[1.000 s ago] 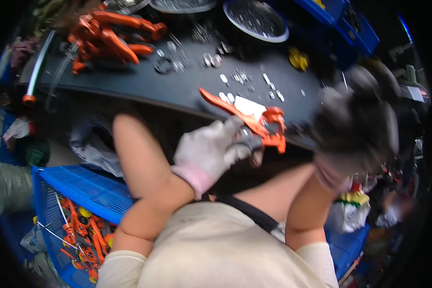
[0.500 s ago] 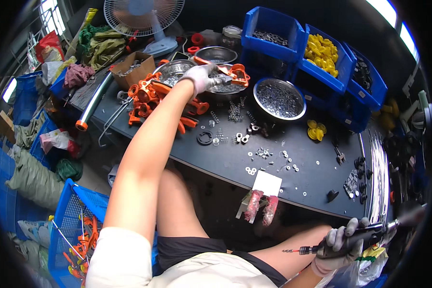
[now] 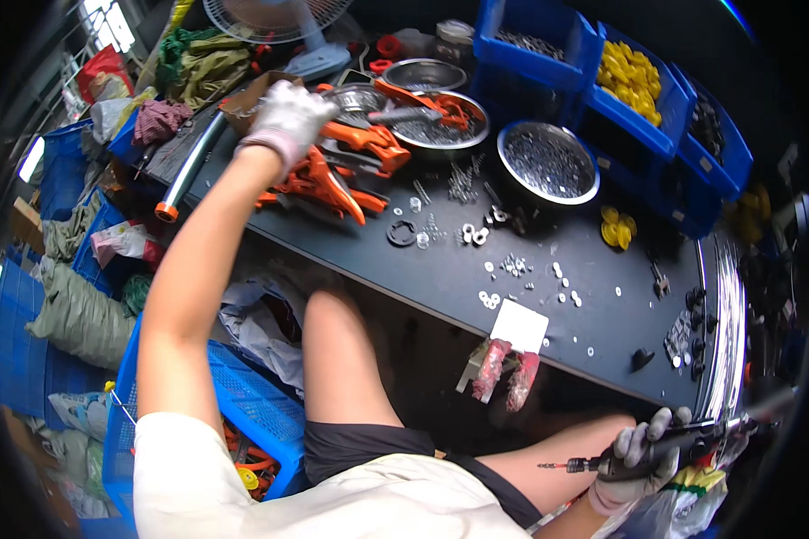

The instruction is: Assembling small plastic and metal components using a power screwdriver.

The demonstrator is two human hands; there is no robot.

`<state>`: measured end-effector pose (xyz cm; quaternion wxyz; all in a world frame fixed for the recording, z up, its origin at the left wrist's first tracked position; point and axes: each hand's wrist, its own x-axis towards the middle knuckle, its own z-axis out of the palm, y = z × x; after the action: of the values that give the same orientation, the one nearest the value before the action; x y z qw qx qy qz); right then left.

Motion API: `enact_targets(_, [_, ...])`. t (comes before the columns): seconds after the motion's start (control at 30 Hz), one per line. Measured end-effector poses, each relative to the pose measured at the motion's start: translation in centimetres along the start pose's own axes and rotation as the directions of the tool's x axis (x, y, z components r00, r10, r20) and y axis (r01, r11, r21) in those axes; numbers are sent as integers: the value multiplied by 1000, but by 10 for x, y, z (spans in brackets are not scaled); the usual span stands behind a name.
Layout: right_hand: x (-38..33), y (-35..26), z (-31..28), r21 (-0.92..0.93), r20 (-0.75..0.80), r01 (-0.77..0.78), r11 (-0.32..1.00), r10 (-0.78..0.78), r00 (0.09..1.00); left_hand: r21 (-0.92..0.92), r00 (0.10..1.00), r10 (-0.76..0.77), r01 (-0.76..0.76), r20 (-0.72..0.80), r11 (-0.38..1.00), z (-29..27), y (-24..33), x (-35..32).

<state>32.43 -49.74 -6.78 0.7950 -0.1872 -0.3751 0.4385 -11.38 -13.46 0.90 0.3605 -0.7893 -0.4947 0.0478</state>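
Observation:
My gloved left hand (image 3: 292,117) is over the left end of the bench, beside a cardboard box (image 3: 247,103) and above a heap of orange clamp parts (image 3: 319,184). Its fingers are blurred and point away, so their grip is hidden. An orange clamp piece with a grey grip (image 3: 409,115) lies across a steel bowl of small metal parts (image 3: 463,135). Low on the right, my gloved right hand (image 3: 636,458) is wrapped round a dark power driver (image 3: 679,445), its thin bit (image 3: 553,465) aimed left over my thigh.
Springs, washers and nuts (image 3: 515,265) lie scattered on the dark bench. Another steel bowl (image 3: 548,163) and blue bins with yellow parts (image 3: 627,81) stand at the back. A white plate on a fixture with red-wrapped handles (image 3: 492,368) juts from the front edge. A blue basket (image 3: 252,377) is at my left.
My left hand has let go of the orange clamp piece over the bowl and moved left to the heap. The right hand stays wrapped round the driver. The view has shifted slightly.

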Motion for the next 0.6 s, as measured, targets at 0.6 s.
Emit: enact_targets(0.6, [-23, 59, 23, -25, -168, -583, 812, 572, 803, -969, 500, 840, 220, 212, 113, -109, 179, -57])
